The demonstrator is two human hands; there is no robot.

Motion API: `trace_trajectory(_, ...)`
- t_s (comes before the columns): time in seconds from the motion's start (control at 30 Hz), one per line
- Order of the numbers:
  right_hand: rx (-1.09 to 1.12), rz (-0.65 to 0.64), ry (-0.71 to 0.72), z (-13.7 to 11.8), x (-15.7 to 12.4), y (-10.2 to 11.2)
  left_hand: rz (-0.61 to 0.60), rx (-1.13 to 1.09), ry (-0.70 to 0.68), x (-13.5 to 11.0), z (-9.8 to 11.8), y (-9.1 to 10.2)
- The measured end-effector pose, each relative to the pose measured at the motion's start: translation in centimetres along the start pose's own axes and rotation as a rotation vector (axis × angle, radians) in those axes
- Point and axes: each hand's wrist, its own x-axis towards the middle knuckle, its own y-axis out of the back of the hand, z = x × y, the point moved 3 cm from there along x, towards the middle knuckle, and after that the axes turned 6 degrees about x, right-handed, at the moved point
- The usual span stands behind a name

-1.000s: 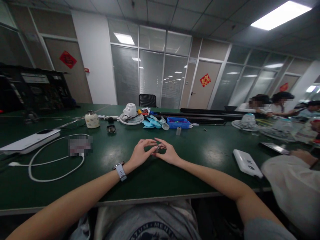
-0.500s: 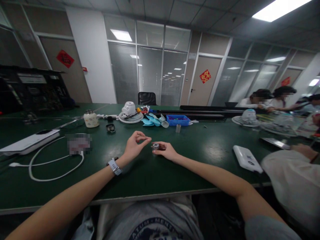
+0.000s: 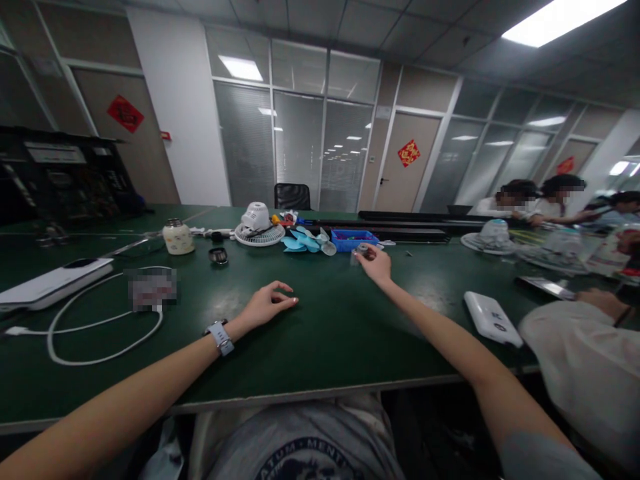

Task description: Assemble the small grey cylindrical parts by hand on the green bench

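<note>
Head view: round, metallic-grey cylinder (image 3: pixel 363 248).

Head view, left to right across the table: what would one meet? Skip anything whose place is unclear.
White slab, bottle, dark round thing, fan, blue blades, right hand with a metal part, white device.

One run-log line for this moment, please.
right hand: holding metal part, near blue tray | left hand: open, nothing visible in grip
</note>
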Motion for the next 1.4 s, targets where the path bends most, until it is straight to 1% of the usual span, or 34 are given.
trace_trajectory(0.03,-0.100,0.046,-0.021,1.4,1.8,0.9,0.027,-0.006,0.016,0.1,0.0,0.0)
trace_trajectory(0.1,-0.274,0.078,-0.098,4.0,4.5,2.1,0.081,-0.027,0.035,0.2,-0.2,0.1)
trace_trajectory(0.17,-0.375,0.091,-0.162,6.2,5.8,2.7,0.126,-0.051,0.038,0.4,-0.3,0.1)
trace_trajectory(0.23,-0.411,0.100,-0.200,7.7,5.9,2.8,0.155,-0.070,0.043,0.5,-0.4,0.2)
trace_trajectory(0.3,-0.417,0.092,-0.220,8.7,5.4,2.7,0.169,-0.083,0.047,0.6,-0.5,0.2)
trace_trajectory(0.4,-0.419,0.085,-0.227,8.9,4.7,2.6,0.180,-0.100,0.039,0.6,-0.6,0.1)
trace_trajectory(0.47,-0.443,0.138,-0.159,7.7,4.2,2.3,0.206,-0.101,0.042,0.6,-0.6,0.2)
trace_trajectory(0.53,-0.451,0.175,0.007,4.9,3.2,1.4,0.237,-0.094,0.054,0.5,-0.5,0.3)
trace_trajectory(0.57,-0.437,0.159,0.116,3.0,2.3,0.6,0.252,-0.088,0.059,0.4,-0.4,0.3)
trace_trajectory(0.6,-0.398,0.095,0.223,1.0,1.2,-0.5,0.267,-0.081,0.063,0.4,-0.3,0.4)
trace_trajectory(0.63,-0.346,0.004,0.320,-1.0,-0.1,-1.7,0.280,-0.074,0.069,0.3,-0.3,0.5)
trace_trajectory(0.67,-0.290,-0.113,0.399,-3.1,-1.7,-3.0,0.292,-0.068,0.076,0.3,-0.3,0.6)
trace_trajectory(0.7,-0.229,-0.252,0.464,-5.0,-3.5,-4.4,0.305,-0.065,0.080,0.3,-0.3,0.6)
trace_trajectory(0.73,-0.174,-0.430,0.525,-6.7,-5.4,-5.8,0.317,-0.065,0.079,0.3,-0.3,0.7)
trace_trajectory(0.77,-0.131,-0.578,0.567,-8.1,-7.2,-7.0,0.330,-0.066,0.077,0.3,-0.4,0.8)
trace_trajectory(0.83,-0.089,-0.755,0.618,-10.0,-10.2,-8.8,0.352,-0.064,0.067,0.3,-0.5,0.8)
trace_trajectory(0.9,-0.076,-0.839,0.632,-10.8,-11.9,-9.9,0.366,-0.054,0.065,0.2,-0.7,0.9)
trace_trajectory(1.0,-0.087,-0.878,0.621,-10.6,-12.8,-10.5,0.359,-0.036,0.086,0.2,-0.7,0.9)
trace_trajectory(1.1,-0.111,-0.870,0.595,-10.0,-12.8,-10.6,0.362,-0.017,0.112,0.1,-0.7,0.9)
trace_trajectory(1.2,-0.103,-0.846,0.532,-9.7,-13.0,-10.6,0.396,0.023,0.129,0.1,-0.8,1.0)
trace_trajectory(1.33,-0.069,-0.850,0.464,-9.7,-13.5,-10.7,0.419,0.058,0.116,0.2,-0.9,1.1)
trace_trajectory(1.4,-0.065,-0.843,0.456,-9.5,-12.7,-10.1,0.415,0.057,0.110,0.1,-0.9,1.1)
